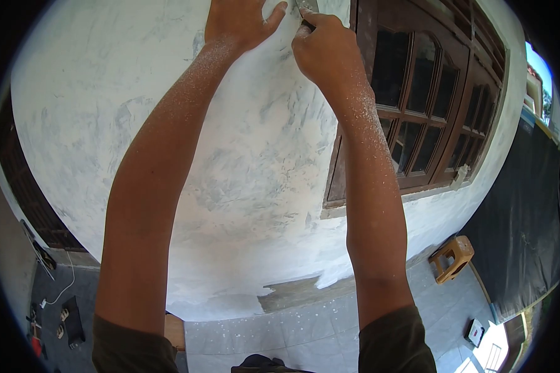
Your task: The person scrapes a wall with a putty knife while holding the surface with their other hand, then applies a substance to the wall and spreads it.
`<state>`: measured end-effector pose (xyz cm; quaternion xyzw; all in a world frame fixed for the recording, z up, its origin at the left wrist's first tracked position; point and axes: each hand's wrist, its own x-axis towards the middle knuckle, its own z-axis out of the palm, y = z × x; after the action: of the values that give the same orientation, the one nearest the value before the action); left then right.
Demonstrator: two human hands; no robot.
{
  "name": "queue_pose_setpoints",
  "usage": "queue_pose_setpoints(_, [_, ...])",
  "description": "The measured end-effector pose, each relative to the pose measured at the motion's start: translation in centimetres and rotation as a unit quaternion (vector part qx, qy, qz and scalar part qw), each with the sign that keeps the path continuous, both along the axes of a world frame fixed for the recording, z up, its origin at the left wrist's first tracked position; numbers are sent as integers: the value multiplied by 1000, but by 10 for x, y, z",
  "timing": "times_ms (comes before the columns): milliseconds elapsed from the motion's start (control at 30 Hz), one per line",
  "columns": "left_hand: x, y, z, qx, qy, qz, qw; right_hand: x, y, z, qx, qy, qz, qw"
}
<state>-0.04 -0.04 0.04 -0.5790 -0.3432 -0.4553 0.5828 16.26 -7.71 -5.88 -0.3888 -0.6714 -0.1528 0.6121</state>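
Both my arms reach up along a white wall (pixel 255 137) streaked with grey patches. My left hand (pixel 238 23) lies against the wall near the top edge of view, thumb stretched out to the right; its fingertips are cut off by the frame. Close beside it, my right hand (pixel 328 51) is closed around a putty knife (pixel 306 6), whose metal blade points up and touches or nearly touches the wall. Part of the blade is out of view. White dust and flakes cover both wrists and forearms.
A brown wooden window (pixel 410 105) sits right of my right arm. Below, flakes dot the grey tiled floor (pixel 280 332). A tan stool (pixel 452 258) stands by a dark tarp (pixel 516 217). At lower left lie a white cable (pixel 65 289) and sandals (pixel 62 322).
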Motion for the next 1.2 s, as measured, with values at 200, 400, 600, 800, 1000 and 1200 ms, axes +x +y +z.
queue_pose_setpoints(200, [-1, 2, -4, -6, -3, -5, 1000, 4, -15, -20, -19, -20, -21, 999])
queue_pose_setpoints(400, [0, 0, 1, -7, -2, -7, 1000, 11, -8, 5, -23, -23, -14, 999])
queue_pose_setpoints(600, [-1, 2, -3, 2, 2, 4, 1000, 15, -15, -7, -34, -34, -3, 999])
queue_pose_setpoints(800, [-1, 2, 1, -4, 0, 16, 1000, 13, -8, 12, -30, -42, -22, 998])
queue_pose_setpoints(1000, [-1, 1, -2, -7, 0, 11, 1000, 13, -11, -6, -21, -41, -15, 999])
queue_pose_setpoints(1200, [0, 0, -2, -10, -2, 9, 1000, 12, -6, 6, -20, -30, -18, 999])
